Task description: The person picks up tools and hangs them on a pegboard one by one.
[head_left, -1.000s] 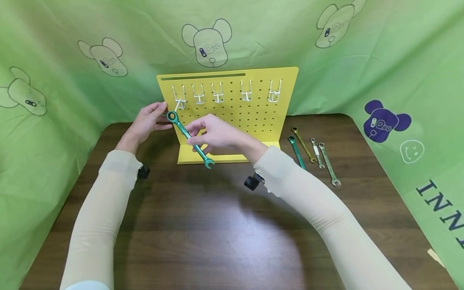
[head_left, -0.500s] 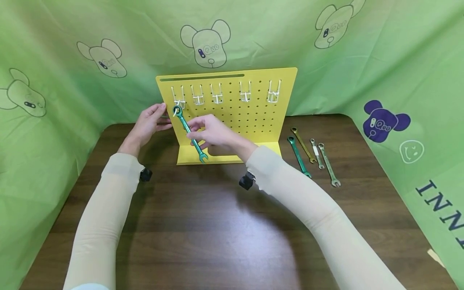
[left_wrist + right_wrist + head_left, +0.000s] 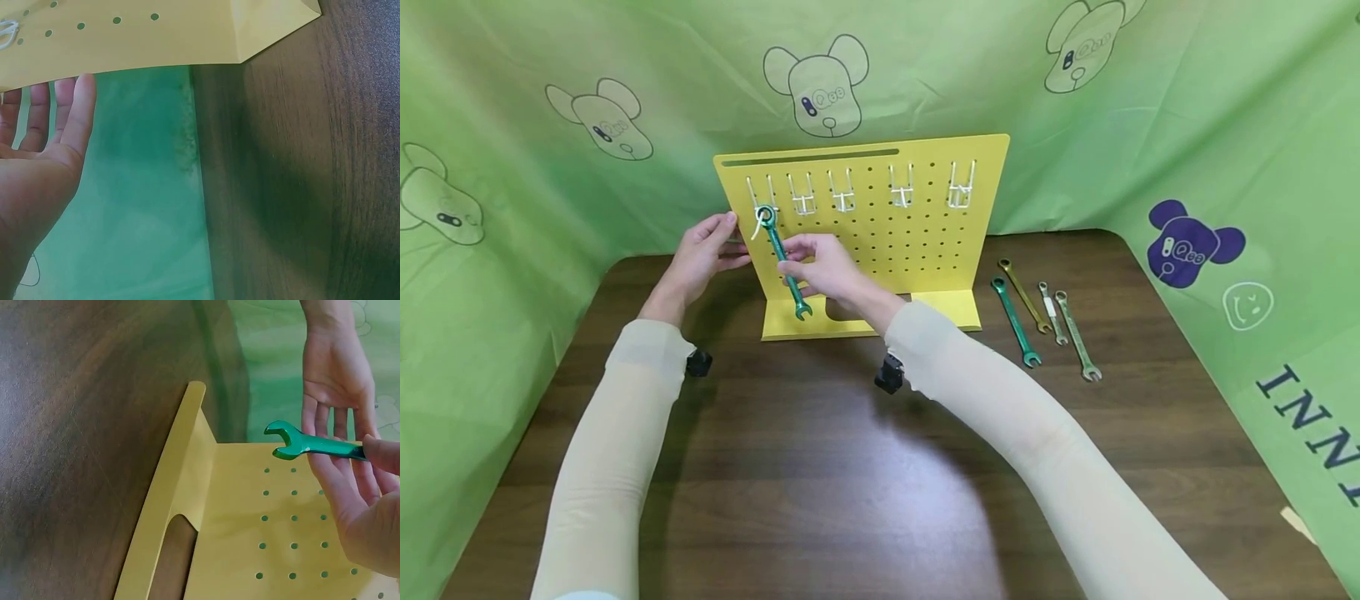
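Observation:
My right hand (image 3: 826, 267) pinches the handle of a green combination wrench (image 3: 785, 261) between thumb and fingers. The wrench's ring end is around the tip of the leftmost white hook (image 3: 757, 225) on a yellow pegboard (image 3: 917, 243). Its open-jaw end points down, and in the right wrist view that end of the wrench (image 3: 319, 445) shows clearly. At the board's left edge, my left hand (image 3: 696, 250) rests with extended fingers, partly hidden behind the panel. The left wrist view shows the left hand's fingers (image 3: 81, 112) at the pegboard's edge (image 3: 162, 50).
Several more white hooks (image 3: 843, 200) line the board's top. Right of it on the wooden table (image 3: 820, 467) lie another green wrench (image 3: 1017, 323), a gold wrench (image 3: 1025, 296), a small silver wrench (image 3: 1052, 313) and a larger silver wrench (image 3: 1078, 337). Green cloth (image 3: 685, 125) surrounds the table.
My right hand has raised the green wrench and swung it more upright. Its ring end has moved from in front of the leftmost hook onto it. My left hand stays at the board's edge.

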`<state>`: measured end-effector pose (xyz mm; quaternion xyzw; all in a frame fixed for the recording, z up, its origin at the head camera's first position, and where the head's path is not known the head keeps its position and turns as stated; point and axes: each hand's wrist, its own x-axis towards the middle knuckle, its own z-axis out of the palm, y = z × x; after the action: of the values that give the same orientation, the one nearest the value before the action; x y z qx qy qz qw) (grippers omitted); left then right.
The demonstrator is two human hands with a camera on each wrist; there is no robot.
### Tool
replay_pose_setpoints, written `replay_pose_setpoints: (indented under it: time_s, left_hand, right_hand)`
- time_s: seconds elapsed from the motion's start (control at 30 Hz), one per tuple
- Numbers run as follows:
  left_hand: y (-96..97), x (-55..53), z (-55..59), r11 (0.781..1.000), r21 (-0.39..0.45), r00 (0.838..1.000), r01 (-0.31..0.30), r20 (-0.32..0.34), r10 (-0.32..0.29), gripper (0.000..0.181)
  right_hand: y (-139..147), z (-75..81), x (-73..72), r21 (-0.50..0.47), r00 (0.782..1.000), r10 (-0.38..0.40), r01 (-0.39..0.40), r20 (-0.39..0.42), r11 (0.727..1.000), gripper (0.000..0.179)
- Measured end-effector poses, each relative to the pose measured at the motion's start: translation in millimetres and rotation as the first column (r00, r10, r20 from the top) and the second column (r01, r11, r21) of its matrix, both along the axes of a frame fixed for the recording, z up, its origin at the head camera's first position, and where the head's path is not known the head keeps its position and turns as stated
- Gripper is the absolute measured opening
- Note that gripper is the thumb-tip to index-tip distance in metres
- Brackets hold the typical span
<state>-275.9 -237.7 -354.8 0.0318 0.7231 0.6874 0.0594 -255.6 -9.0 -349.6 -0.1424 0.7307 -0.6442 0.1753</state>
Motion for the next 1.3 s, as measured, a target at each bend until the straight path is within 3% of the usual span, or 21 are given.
replay_pose_setpoints:
  time_s: [0.23, 0.53, 0.73, 0.83, 0.97, 1.07, 1.2, 1.3]
  left_hand:
    - [-0.7, -1.3, -0.2, 1.0, -0.003, 1.0, 0.003, 0.001, -0.003, 0.042]
    - [0.3, -3.0, 0.8, 0.999, 0.043, 1.0, 0.01, -0.001, -0.01, 0.038]
    - [0.3, -3.4, -0.3, 0.999, 0.049, 1.0, 0.013, -0.003, -0.013, 0.035]
    - [0.3, -3.4, -0.5, 0.999, 0.04, 1.0, 0.013, -0.003, -0.013, 0.036]
    - [0.3, -2.5, -0.5, 0.999, 0.036, 1.0, 0.006, 0.009, -0.007, 0.038]
    - [-0.2, -1.6, -0.3, 1.0, 0.029, 1.0, 0.001, 0.014, -0.002, 0.037]
    - [-0.6, -0.1, 0.6, 1.0, 0.016, 1.0, -0.003, 0.007, 0.003, 0.035]
    - [-0.4, 1.0, 0.8, 1.0, 0.014, 1.0, 0.0, -0.003, 0.0, 0.033]
  right_hand:
    - [1.4, 3.6, -7.6, 0.049, 0.998, -0.015, 0.012, 0.055, 0.999, 0.028]
    - [13.4, 13.2, -14.2, 0.103, 0.988, 0.039, -0.055, 0.149, 0.993, 0.032]
    - [26.1, 9.4, -13.5, 0.11, 0.987, 0.082, -0.097, 0.138, 0.989, 0.034]
    - [41.5, 8.6, -11.1, 0.167, 0.985, 0.134, -0.151, 0.109, 0.974, 0.034]
    - [75.0, 13.9, -4.1, 0.307, 0.976, 0.216, -0.217, 0.041, 0.927, 0.035]
    - [112.8, 22.3, 3.3, 0.408, 0.968, 0.249, -0.225, -0.005, 0.885, 0.036]
    - [180.8, 31.0, 11.9, 0.495, 0.981, 0.195, -0.163, -0.014, 0.854, 0.037]
    - [240.8, 29.4, 17.0, 0.526, 0.995, 0.1, -0.085, -0.001, 0.846, 0.039]
